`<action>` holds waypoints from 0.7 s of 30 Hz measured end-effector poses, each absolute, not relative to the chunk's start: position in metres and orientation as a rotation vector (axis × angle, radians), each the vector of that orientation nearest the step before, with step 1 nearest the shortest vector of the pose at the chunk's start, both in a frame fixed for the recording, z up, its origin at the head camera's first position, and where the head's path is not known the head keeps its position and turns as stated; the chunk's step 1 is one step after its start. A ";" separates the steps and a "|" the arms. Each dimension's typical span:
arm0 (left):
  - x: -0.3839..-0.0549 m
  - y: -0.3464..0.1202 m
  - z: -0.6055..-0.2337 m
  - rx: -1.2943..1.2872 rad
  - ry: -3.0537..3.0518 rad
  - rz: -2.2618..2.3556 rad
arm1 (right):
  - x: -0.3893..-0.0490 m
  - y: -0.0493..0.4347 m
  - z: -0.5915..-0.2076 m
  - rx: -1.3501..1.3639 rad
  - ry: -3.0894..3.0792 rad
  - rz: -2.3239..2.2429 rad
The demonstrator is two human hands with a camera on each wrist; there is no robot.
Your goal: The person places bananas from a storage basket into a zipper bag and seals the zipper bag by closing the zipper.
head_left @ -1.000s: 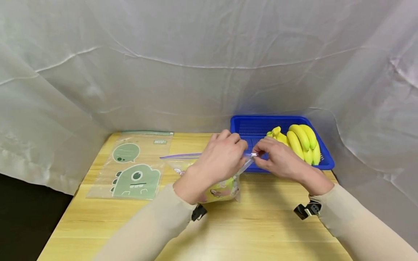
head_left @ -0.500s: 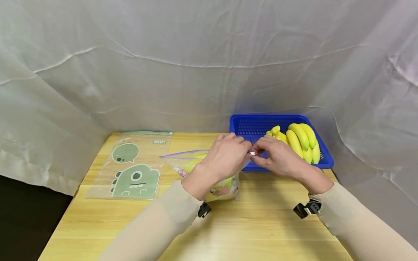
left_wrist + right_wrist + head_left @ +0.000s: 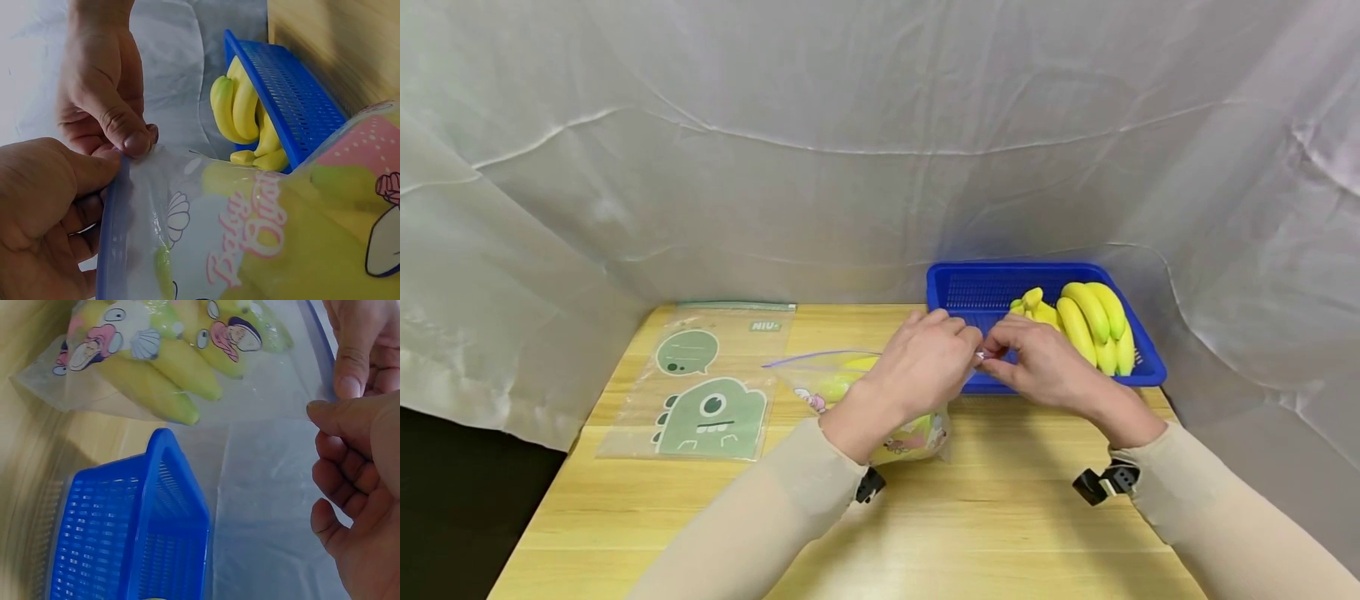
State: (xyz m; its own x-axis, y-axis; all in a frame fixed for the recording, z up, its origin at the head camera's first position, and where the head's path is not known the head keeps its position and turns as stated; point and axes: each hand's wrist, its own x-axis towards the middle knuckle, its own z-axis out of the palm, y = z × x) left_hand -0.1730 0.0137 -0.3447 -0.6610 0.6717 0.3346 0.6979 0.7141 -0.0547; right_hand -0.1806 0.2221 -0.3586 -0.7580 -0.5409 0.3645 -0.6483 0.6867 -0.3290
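Observation:
A clear zip bag (image 3: pixel 917 437) with a purple closure strip and cartoon print stands on the table with yellow bananas (image 3: pixel 181 369) inside. My left hand (image 3: pixel 925 358) pinches the purple strip (image 3: pixel 114 231) between thumb and fingers near the bag's right top corner. Right beside it, my right hand (image 3: pixel 1037 358) pinches that corner, thumb against forefinger, where a small whitish slider (image 3: pixel 980 355) partly shows. In the left wrist view the two thumbs almost meet at the strip's end. The strip's left part bows away from the bag's front side.
Behind the right hand is a blue plastic basket (image 3: pixel 955 287) with bananas (image 3: pixel 1093 321) at its right side. A flat clear zip bag (image 3: pixel 715 417) with a green monster print lies on the left. Grey cloth (image 3: pixel 850 208) hangs behind the wooden table (image 3: pixel 970 533).
My left hand has slid right along the strip until close to the right hand, which has stayed nearly in place. The whitish slider, plain before, is now mostly covered by fingers.

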 end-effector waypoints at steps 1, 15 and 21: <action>-0.172 0.014 -0.345 -1.072 -2.581 -0.109 | -0.180 0.222 -0.358 0.957 -2.660 0.659; -0.172 0.010 -0.347 -1.102 -2.585 -0.080 | -0.177 0.225 -0.355 0.942 -2.711 0.664; -0.172 0.007 -0.343 -1.109 -2.576 -0.067 | -0.175 0.218 -0.345 1.069 -2.597 0.504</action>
